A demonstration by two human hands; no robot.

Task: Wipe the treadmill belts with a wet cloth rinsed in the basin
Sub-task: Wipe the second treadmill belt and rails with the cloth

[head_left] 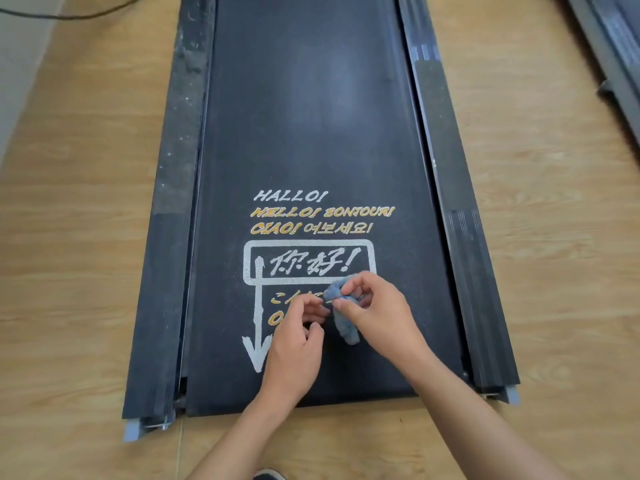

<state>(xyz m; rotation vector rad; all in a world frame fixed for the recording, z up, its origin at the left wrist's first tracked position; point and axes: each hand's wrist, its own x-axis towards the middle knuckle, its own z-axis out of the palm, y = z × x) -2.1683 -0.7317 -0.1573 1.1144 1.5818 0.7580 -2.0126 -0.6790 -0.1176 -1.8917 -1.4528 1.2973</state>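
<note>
A black treadmill belt (311, 116) runs away from me, printed with white and yellow greetings and a white arrow near its front end. A small bunched blue-grey cloth (344, 325) hangs just above the belt over the print. My right hand (372, 308) pinches the top of the cloth between thumb and fingers. My left hand (296, 344) is just left of it, its fingertips pinching an edge of the cloth. No basin is in view.
Dark side rails flank the belt; the left rail (180, 126) is dusty, the right rail (446, 168) cleaner. Wooden floor (76, 237) lies on both sides. A second treadmill's edge (620, 46) shows at top right, a black cable (69, 13) at top left.
</note>
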